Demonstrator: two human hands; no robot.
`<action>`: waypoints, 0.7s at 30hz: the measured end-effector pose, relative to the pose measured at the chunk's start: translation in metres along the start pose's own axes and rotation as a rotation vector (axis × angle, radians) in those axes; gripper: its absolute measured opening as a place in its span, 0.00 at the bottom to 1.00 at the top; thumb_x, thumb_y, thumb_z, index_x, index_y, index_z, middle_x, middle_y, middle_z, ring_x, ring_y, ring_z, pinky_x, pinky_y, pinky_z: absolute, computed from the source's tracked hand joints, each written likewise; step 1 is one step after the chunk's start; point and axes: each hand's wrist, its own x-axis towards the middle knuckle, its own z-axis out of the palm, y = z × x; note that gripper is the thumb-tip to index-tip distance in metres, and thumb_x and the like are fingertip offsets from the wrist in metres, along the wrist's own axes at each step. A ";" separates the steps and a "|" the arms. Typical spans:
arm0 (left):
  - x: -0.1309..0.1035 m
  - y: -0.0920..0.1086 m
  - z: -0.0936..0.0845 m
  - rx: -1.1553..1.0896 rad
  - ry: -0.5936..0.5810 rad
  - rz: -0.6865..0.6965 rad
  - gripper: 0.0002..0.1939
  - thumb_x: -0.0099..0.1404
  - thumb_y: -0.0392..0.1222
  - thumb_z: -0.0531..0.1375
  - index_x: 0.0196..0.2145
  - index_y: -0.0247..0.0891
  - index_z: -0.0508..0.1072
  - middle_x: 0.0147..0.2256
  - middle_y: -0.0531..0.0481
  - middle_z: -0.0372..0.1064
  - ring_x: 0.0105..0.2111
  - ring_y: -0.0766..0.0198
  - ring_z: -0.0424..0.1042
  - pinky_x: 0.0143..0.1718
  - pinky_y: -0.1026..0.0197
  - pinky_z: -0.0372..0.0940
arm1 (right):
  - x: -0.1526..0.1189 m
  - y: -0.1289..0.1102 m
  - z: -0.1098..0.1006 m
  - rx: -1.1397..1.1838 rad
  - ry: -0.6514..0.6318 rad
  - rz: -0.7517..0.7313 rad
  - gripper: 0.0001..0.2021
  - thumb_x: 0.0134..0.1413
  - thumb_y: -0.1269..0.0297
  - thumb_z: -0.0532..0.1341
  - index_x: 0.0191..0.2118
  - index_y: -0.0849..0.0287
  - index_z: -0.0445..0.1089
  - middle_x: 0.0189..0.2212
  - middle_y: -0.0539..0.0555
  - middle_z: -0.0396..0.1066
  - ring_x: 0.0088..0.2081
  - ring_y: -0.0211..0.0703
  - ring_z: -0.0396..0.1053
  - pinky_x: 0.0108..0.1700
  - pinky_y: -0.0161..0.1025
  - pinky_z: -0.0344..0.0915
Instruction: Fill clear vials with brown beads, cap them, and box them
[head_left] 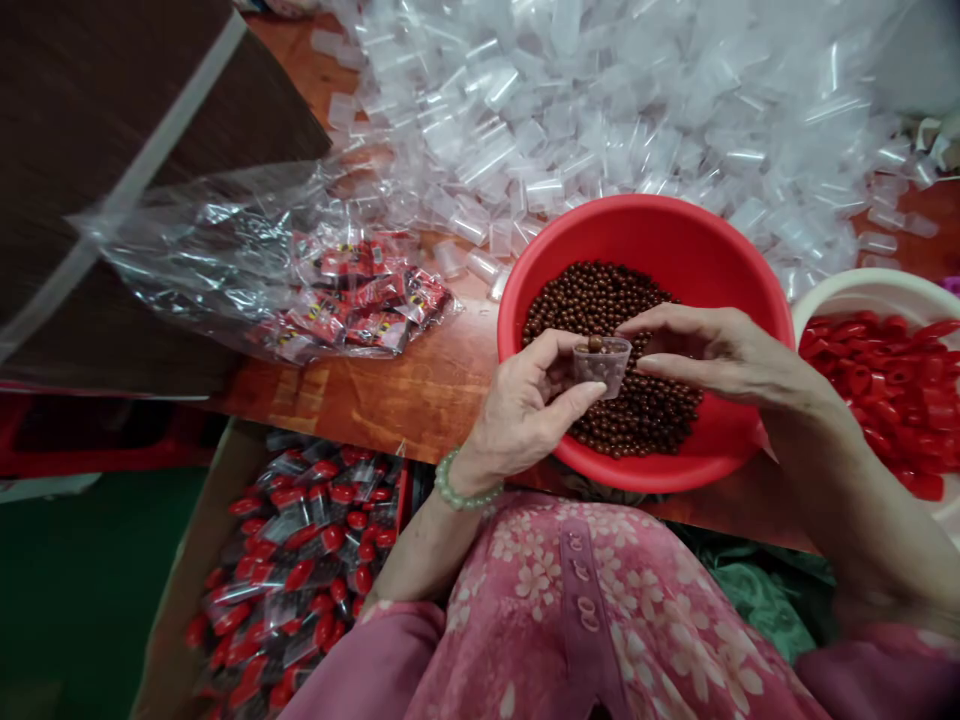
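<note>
Over a red basin (750, 270) of small brown balls (637, 420), my left hand (529, 405) holds a small clear plastic cup (602, 368) between thumb and fingers. One brown ball (595, 343) shows at the cup's mouth. Just right of the cup is my right hand (694, 350), its thumb and fingers apart, with nothing visible between them. Part of the ball pile is hidden behind both hands.
A large heap of clear cups (540, 130) covers the table's back. Red caps (885, 390) fill a white bowl (870, 288) at right. Bagged red packets (360, 300) lie left. Below, a carton (184, 560) holds red-capped containers (300, 570).
</note>
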 end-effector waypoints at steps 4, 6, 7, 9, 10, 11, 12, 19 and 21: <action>0.000 0.008 0.003 0.133 0.015 0.056 0.13 0.69 0.44 0.64 0.48 0.39 0.72 0.43 0.46 0.78 0.42 0.62 0.78 0.47 0.59 0.75 | -0.009 -0.022 0.005 0.246 0.075 -0.047 0.19 0.59 0.57 0.70 0.55 0.52 0.76 0.46 0.53 0.79 0.38 0.40 0.76 0.40 0.37 0.74; 0.000 0.011 0.005 0.150 0.004 0.050 0.13 0.69 0.45 0.64 0.49 0.39 0.73 0.43 0.46 0.77 0.42 0.61 0.78 0.47 0.58 0.74 | -0.009 -0.028 0.009 0.292 0.062 -0.090 0.18 0.59 0.57 0.70 0.54 0.52 0.75 0.46 0.53 0.78 0.41 0.40 0.76 0.42 0.38 0.75; 0.000 0.011 0.007 0.130 -0.004 0.044 0.13 0.69 0.46 0.64 0.49 0.39 0.73 0.44 0.46 0.77 0.42 0.61 0.78 0.47 0.58 0.74 | -0.009 -0.029 0.010 0.301 0.053 -0.113 0.18 0.59 0.58 0.70 0.54 0.52 0.75 0.46 0.53 0.78 0.42 0.41 0.77 0.44 0.38 0.75; 0.001 0.010 0.009 0.065 -0.023 0.016 0.13 0.69 0.47 0.64 0.48 0.39 0.72 0.43 0.46 0.77 0.41 0.62 0.78 0.45 0.59 0.75 | -0.007 -0.031 0.010 0.293 0.048 -0.160 0.16 0.60 0.59 0.70 0.53 0.51 0.76 0.45 0.52 0.78 0.43 0.40 0.77 0.45 0.38 0.75; 0.001 0.009 0.010 0.034 -0.041 -0.005 0.14 0.69 0.48 0.64 0.48 0.38 0.72 0.42 0.46 0.77 0.41 0.62 0.78 0.44 0.60 0.75 | -0.006 -0.031 0.010 0.275 0.049 -0.173 0.15 0.60 0.59 0.70 0.52 0.52 0.76 0.44 0.52 0.77 0.42 0.40 0.76 0.44 0.38 0.75; 0.001 0.008 0.010 0.004 -0.063 -0.027 0.14 0.69 0.48 0.64 0.47 0.38 0.72 0.42 0.47 0.77 0.40 0.63 0.78 0.43 0.60 0.75 | -0.006 -0.032 0.009 0.253 0.047 -0.173 0.14 0.60 0.59 0.70 0.51 0.52 0.77 0.43 0.52 0.77 0.40 0.39 0.76 0.43 0.37 0.75; 0.001 0.006 0.011 -0.028 -0.081 -0.047 0.14 0.69 0.49 0.64 0.47 0.38 0.71 0.41 0.47 0.77 0.39 0.63 0.78 0.43 0.60 0.75 | -0.005 -0.032 0.008 0.231 0.048 -0.165 0.13 0.60 0.58 0.70 0.49 0.52 0.78 0.42 0.52 0.77 0.39 0.39 0.76 0.42 0.37 0.74; 0.004 0.004 0.016 -0.324 -0.074 -0.181 0.16 0.65 0.47 0.69 0.44 0.36 0.72 0.39 0.50 0.75 0.36 0.69 0.76 0.41 0.67 0.74 | -0.005 -0.028 0.006 0.272 0.031 -0.111 0.12 0.56 0.56 0.72 0.41 0.56 0.76 0.34 0.51 0.74 0.35 0.39 0.72 0.35 0.36 0.69; 0.004 0.002 0.017 -0.363 -0.098 -0.198 0.16 0.64 0.46 0.69 0.44 0.36 0.72 0.38 0.51 0.74 0.36 0.70 0.76 0.40 0.67 0.74 | -0.003 -0.028 0.005 0.278 -0.010 -0.079 0.13 0.55 0.55 0.73 0.39 0.57 0.73 0.31 0.48 0.71 0.30 0.36 0.68 0.31 0.34 0.65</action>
